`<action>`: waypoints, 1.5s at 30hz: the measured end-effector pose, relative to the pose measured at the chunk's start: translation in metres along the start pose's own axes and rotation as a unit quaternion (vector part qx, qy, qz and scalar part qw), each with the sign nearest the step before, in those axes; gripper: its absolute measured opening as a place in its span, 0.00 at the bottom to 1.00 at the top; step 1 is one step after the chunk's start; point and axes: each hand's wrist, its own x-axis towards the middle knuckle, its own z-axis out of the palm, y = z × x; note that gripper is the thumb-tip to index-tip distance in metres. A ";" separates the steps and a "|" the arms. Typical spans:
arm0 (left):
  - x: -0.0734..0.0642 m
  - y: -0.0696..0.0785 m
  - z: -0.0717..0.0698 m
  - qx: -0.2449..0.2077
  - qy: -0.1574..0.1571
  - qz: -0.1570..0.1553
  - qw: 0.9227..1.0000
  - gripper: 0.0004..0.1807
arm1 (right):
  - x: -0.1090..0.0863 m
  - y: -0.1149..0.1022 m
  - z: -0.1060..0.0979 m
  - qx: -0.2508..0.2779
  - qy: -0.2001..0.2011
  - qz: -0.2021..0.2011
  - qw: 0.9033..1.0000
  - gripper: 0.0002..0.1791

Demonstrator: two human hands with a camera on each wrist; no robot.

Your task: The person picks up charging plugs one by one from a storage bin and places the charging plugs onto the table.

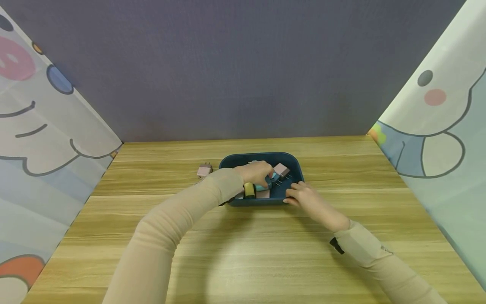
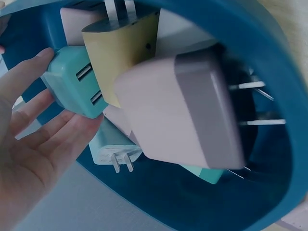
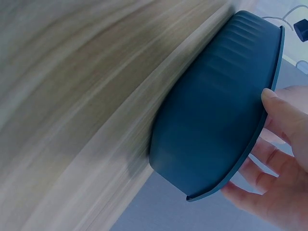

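A dark blue plastic bin (image 1: 262,202) holds several plug-in USB chargers. My left hand (image 1: 255,172) reaches into it and pinches a teal charger (image 2: 74,79) with two USB slots, thumb on one side and fingers on the other. Around it in the left wrist view lie a yellow charger (image 2: 120,53), a large pale pink-and-grey charger (image 2: 163,110) with prongs and a light blue charger (image 2: 110,144). My right hand (image 1: 303,197) grips the bin's rim at its near right corner, the thumb on the outer wall in the right wrist view.
A pink charger (image 1: 204,170) lies on the wooden table (image 1: 243,261) left of the bin, partly beside my left sleeve. Behind the table rises a grey panel (image 1: 243,76). Cartoon-printed sheets (image 1: 429,118) flank both sides.
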 end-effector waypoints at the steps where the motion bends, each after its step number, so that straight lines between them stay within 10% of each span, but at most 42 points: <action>1: 0.000 0.000 0.000 0.000 0.000 0.000 1.000 0.21 | 0.000 0.000 0.000 -0.001 0.001 -0.001 1.000 0.08; 35: -0.015 0.002 -0.022 -0.005 -0.002 -0.024 1.000 0.19 | -0.001 -0.001 -0.002 0.012 -0.010 0.010 1.000 0.06; 45: -0.024 0.002 -0.029 -0.013 0.001 -0.030 0.999 0.20 | -0.002 0.002 0.002 0.012 0.040 -0.024 0.999 0.08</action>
